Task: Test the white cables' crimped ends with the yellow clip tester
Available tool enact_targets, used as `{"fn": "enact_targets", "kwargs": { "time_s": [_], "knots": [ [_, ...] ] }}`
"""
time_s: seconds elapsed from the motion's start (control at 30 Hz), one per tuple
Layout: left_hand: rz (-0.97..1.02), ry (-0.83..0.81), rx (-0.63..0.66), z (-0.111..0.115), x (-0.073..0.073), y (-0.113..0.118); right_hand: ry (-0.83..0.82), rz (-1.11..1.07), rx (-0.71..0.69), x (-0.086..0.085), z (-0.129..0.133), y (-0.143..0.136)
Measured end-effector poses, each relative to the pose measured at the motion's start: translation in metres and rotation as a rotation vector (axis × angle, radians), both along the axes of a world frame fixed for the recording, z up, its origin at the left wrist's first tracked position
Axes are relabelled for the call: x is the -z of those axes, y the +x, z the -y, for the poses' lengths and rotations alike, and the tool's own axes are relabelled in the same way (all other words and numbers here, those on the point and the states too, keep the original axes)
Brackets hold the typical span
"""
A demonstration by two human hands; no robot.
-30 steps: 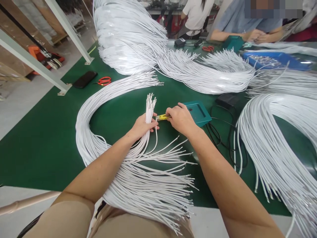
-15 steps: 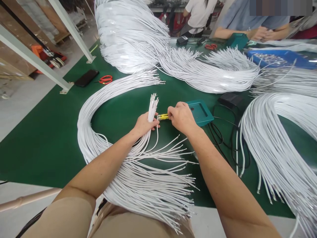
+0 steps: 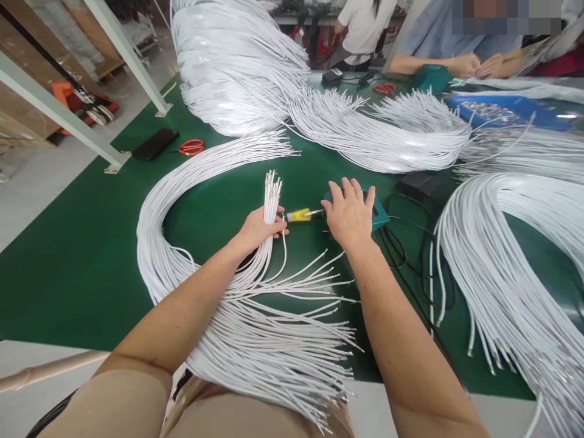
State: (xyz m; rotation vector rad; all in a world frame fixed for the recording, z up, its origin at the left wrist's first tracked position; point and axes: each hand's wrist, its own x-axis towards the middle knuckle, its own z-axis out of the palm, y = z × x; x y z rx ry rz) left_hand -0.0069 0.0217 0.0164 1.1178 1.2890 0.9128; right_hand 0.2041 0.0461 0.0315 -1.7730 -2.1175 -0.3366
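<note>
My left hand (image 3: 260, 228) is closed round a small bunch of white wires (image 3: 272, 198), whose tipped ends point up. A single wire bends down beside its fingers, near a yellow piece (image 3: 300, 215) with a metal rod running right from it. My right hand (image 3: 350, 210) is spread, palm down, over a teal box (image 3: 379, 214); whether it touches the box I cannot tell. The hand hides most of that box. Below my hands a thick fan of white wires (image 3: 283, 340) reaches towards the table's front edge, with its metal-tipped ends to the right.
Large white wire bundles (image 3: 241, 73) lie at the back, and another bundle (image 3: 506, 261) at the right. Red-handled scissors (image 3: 190, 147) and a black phone (image 3: 155, 144) are at the left. Black cables (image 3: 401, 249) trail beside the teal box. A co-worker's hands (image 3: 479, 66) are across the table.
My right hand has let go of the yellow piece, moved slightly right and spread its fingers over the teal box. My left hand still holds the wires. The view has shifted slightly.
</note>
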Motion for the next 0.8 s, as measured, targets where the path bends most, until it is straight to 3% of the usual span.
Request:
{"fn": "enact_targets", "kwargs": {
  "time_s": [0.1, 0.2, 0.27, 0.37, 0.43, 0.53, 0.67, 0.73, 0.8],
  "knots": [
    [0.064, 0.028, -0.012, 0.002, -0.003, -0.004, 0.033, -0.112, -0.136, -0.008, 0.010, -0.006],
    [0.129, 0.041, 0.014, 0.003, -0.005, -0.006, -0.014, -0.240, -0.521, -0.017, 0.033, -0.023],
    [0.160, 0.039, 0.036, 0.004, -0.005, -0.006, -0.078, -0.196, -0.761, -0.018, 0.050, -0.040],
    [0.180, 0.013, 0.052, 0.005, -0.005, -0.007, -0.130, 0.001, -0.870, -0.011, 0.067, -0.061],
    [0.177, -0.014, 0.047, 0.005, -0.006, -0.009, -0.202, 0.084, -0.829, -0.007, 0.073, -0.069],
    [0.128, -0.028, 0.040, 0.005, -0.009, -0.010, -0.429, 0.014, -0.644, -0.008, 0.077, -0.068],
    [0.047, 0.012, 0.076, 0.006, -0.010, -0.009, -0.807, -0.383, -0.448, -0.015, 0.069, -0.056],
    [0.017, 0.033, 0.082, 0.008, -0.009, -0.007, -0.840, -0.650, -0.325, -0.015, 0.060, -0.048],
    [-0.041, 0.057, 0.085, 0.010, -0.008, -0.005, -0.750, -0.935, -0.188, -0.012, 0.051, -0.043]
  ]
}}
